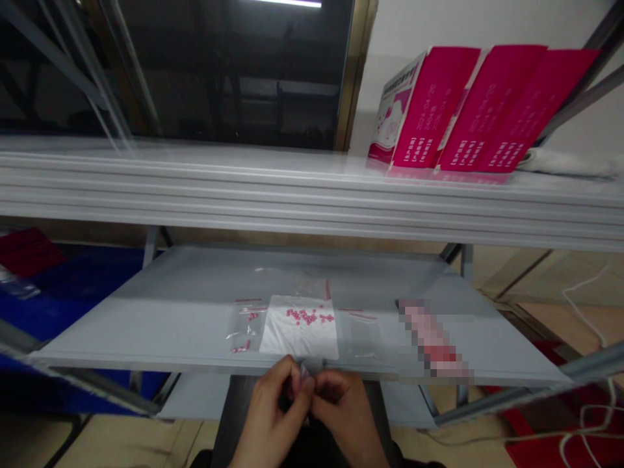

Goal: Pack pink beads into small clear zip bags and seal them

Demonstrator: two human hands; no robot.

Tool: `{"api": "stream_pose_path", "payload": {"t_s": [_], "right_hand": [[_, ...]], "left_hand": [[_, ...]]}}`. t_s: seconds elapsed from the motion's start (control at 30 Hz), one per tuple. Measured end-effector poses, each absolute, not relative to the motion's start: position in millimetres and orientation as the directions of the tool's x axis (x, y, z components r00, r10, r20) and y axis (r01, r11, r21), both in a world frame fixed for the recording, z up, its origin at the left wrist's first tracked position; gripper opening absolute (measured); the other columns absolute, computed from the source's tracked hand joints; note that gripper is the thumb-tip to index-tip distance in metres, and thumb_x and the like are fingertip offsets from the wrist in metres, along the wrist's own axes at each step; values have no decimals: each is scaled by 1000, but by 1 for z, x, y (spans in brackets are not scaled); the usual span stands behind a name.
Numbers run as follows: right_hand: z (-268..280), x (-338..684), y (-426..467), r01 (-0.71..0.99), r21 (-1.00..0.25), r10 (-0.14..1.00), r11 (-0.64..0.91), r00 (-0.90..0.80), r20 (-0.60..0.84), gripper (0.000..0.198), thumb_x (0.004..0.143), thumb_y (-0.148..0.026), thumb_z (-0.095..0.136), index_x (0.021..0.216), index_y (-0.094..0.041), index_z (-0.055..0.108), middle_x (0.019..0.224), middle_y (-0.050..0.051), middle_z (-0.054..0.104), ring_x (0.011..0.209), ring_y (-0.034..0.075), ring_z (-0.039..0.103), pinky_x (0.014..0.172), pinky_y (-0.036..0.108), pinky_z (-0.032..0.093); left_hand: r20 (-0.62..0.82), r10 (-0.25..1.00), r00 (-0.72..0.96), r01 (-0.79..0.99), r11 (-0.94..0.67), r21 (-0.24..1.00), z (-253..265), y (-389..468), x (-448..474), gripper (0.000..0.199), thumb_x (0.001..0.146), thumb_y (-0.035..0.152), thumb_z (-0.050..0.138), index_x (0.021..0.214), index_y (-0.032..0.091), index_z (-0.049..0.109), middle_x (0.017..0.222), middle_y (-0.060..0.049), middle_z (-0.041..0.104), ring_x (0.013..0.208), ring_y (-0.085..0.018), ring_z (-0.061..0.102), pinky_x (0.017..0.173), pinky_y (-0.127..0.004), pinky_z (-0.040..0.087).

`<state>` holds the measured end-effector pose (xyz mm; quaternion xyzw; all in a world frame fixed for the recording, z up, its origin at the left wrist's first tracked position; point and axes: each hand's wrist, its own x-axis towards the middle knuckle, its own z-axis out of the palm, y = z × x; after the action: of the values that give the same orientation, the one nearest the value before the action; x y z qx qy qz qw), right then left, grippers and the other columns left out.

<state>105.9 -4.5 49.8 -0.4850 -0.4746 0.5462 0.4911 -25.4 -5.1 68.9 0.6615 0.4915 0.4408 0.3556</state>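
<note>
My left hand (275, 409) and my right hand (346, 413) meet at the shelf's front edge, thumbs and fingers pinched together. Between them shows a bit of a small clear plastic bag (305, 370); the fingers hide most of it. Just beyond lies a white sheet (297, 341) with many small pink-red pieces (305, 317) scattered on its far half. Left of the sheet is a clear zip bag (240, 331) with a few pink-red pieces inside. To the right, another clear zip bag (361, 335) lies flat.
A grey shelf (146, 312) carries these things. Farther right lies a pixelated pink and red item (433, 341). Above, a ledge (195, 188) crosses the view, with magenta boxes (439, 107) standing on it. White cables (580, 429) hang at the lower right.
</note>
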Motion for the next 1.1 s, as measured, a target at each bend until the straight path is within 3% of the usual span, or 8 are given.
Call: {"api": "stream_pose_path", "payload": {"t_s": [0.27,0.47,0.63,0.77,0.83,0.93,1.0,1.1], "right_hand": [[52,120,-7,-86,-993,981,-82,-183,-65,18,74,-30,68,63,-18,75,55,1,66,50,13,57,51,22,44],[55,111,-11,218,-974,998,66,-17,64,17,76,-24,61,66,-16,72,61,5,71,56,18,66,53,22,47],[56,110,-14,493,-855,964,163,104,244,13,71,-14,58,59,-17,64,54,1,65,49,16,62,50,21,44],[61,114,-14,516,-838,955,176,116,272,13,72,-14,56,61,-18,61,54,-1,64,51,15,64,52,21,46],[65,114,-13,498,-848,962,184,85,259,13,74,-15,55,62,-19,60,55,-1,64,52,15,64,52,20,46],[71,114,-10,448,-872,975,195,8,222,13,74,-16,54,62,-19,58,55,-2,63,50,14,63,50,19,45],[71,114,-8,422,-887,980,185,-8,201,14,76,-17,55,63,-19,58,54,-2,63,50,14,63,49,19,45],[68,115,-7,436,-886,982,156,28,187,14,77,-18,56,63,-19,58,52,-2,62,48,14,62,49,19,43]], "left_hand": [[201,944,262,312,-280,908,75,-9,-33,29,95,35,45,72,20,53,66,-1,60,62,-16,60,60,-22,45],[253,912,322,647,-407,644,75,-13,-36,25,95,23,39,75,21,54,71,-4,65,64,-19,64,57,-26,44],[351,877,329,724,-473,503,69,-14,-39,22,89,17,44,68,22,49,62,0,61,52,-17,61,48,-24,41],[505,813,290,706,-538,461,72,-15,-44,24,87,21,51,65,23,42,55,3,53,46,-14,55,44,-24,40],[562,768,307,681,-590,434,74,-13,-47,13,81,27,62,80,21,51,73,-3,64,66,-20,65,56,-28,52],[586,697,413,640,-680,358,72,-7,-50,67,71,36,76,127,16,45,123,-18,63,113,-33,61,92,-47,54],[581,674,457,611,-712,346,68,-3,-50,72,73,31,75,134,20,39,126,-15,63,116,-31,61,102,-52,47],[585,685,435,590,-707,390,65,0,-48,55,77,20,70,126,24,45,110,-8,71,101,-25,68,101,-51,48]]}}
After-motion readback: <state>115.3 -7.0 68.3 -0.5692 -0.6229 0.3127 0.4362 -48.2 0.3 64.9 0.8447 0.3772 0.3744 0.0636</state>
